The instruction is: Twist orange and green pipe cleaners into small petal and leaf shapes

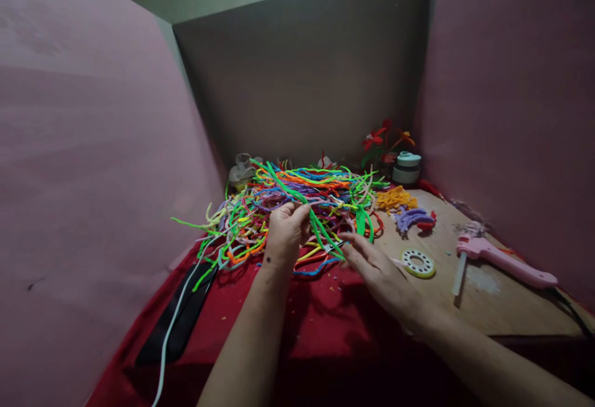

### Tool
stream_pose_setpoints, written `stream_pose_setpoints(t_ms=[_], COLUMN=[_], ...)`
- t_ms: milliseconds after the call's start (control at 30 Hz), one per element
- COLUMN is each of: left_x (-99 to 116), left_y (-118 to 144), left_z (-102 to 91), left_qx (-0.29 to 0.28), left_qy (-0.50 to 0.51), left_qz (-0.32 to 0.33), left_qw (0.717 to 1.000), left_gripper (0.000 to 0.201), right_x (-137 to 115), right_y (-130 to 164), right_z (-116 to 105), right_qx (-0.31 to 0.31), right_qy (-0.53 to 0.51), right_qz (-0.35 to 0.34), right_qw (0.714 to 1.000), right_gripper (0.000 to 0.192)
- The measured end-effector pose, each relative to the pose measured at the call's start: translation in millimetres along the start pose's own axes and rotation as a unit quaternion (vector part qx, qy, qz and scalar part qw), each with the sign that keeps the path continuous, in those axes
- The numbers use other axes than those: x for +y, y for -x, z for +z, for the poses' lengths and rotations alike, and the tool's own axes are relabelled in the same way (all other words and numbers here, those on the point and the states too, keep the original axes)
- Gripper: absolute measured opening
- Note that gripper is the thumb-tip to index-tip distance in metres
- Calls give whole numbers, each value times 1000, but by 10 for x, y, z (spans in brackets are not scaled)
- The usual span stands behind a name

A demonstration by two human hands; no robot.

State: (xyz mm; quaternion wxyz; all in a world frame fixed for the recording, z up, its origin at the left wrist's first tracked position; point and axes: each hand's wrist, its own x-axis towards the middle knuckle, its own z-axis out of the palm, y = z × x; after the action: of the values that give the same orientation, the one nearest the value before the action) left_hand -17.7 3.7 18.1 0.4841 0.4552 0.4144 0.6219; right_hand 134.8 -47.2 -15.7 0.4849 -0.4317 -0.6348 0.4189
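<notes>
The left hand (287, 232) is closed around a bright green pipe cleaner (297, 198), its fingertips pinched together at the near edge of the heap, so that the green stem runs up and away from the knuckles and down past the thumb. The right hand (379, 274) lies low and flat over the red cloth (260, 314), fingers stretched out toward the same tangle; its fingertips touch the ends of a few strands and the metal of what looks like a small pair of scissors (325, 251) with red handles, but nothing is clasped in it and the hand is slack.

Both hands work at the front of a big loose pile of pipe cleaners (297, 205) in green, orange, purple, yellow, blue and pink, which covers the far part of the cloth.

To the right of the pile, on the bare wooden board (488, 295), lie a small yellow bundle (395, 198) and a purple bundle (413, 217), close together. Nearer to the right hand sits a flat ring of tape (418, 263). Farther right rests a pink glue gun (499, 258), with a white glue stick (459, 275) beside its nozzle.

At the back corner stand a roll holder (406, 167) and some red and orange handmade flowers (383, 137). On the left, a black strip (179, 323) and a white cord (170, 332) lie along the cloth.
</notes>
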Motion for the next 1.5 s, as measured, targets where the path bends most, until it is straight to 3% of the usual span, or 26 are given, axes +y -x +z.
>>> stream_pose_setpoints(t_ms=[100, 233, 400, 467, 567, 667, 733, 933, 1100, 1267, 1500], left_x=[29, 58, 109, 114, 94, 58, 42, 33, 5, 8, -44], left_y=[24, 57, 59, 53, 48, 41, 33, 16, 6, 27, 153], left_z=[-27, 7, 33, 31, 28, 26, 27, 45, 53, 54, 52], left_qx=[-43, -68, -55, -48, -42, -45, -46, -34, -10, -19, 0], left_qy=[2, 24, 52, 49, 43, 39, 50, 51, 53, 54, -66], left_qz=[-18, -42, -53, -45, -44, -45, -38, -34, -24, -23, 99], left_qw=[999, 996, 996, 997, 997, 997, 997, 998, 998, 998, 993], left_gripper=[23, 21, 19, 21, 21, 19, 20, 22, 26, 26, 21], right_x=[-172, -337, -384, -374, -317, -214, -150, -109, -140, -114, -117], right_y=[-245, -529, -632, -651, -688, -710, -704, -648, -619, -610, -611], right_z=[-120, -118, -65, -53, -7, 72, 114, 118, 102, 100, 90], right_qx=[-5, -78, 9, -8, -93, -118, -122, -105, -64, -61, -58], right_qy=[166, 234, 273, 218, 44, -161, -238, -274, -281, -314, -374], right_qz=[-84, -109, -190, -183, -77, 3, 30, 71, 74, 64, 89], right_qw=[983, 963, 943, 958, 992, 980, 963, 953, 955, 945, 921], right_gripper=[34, 27, 19, 18, 20, 23, 25, 16, 13, 10, 11])
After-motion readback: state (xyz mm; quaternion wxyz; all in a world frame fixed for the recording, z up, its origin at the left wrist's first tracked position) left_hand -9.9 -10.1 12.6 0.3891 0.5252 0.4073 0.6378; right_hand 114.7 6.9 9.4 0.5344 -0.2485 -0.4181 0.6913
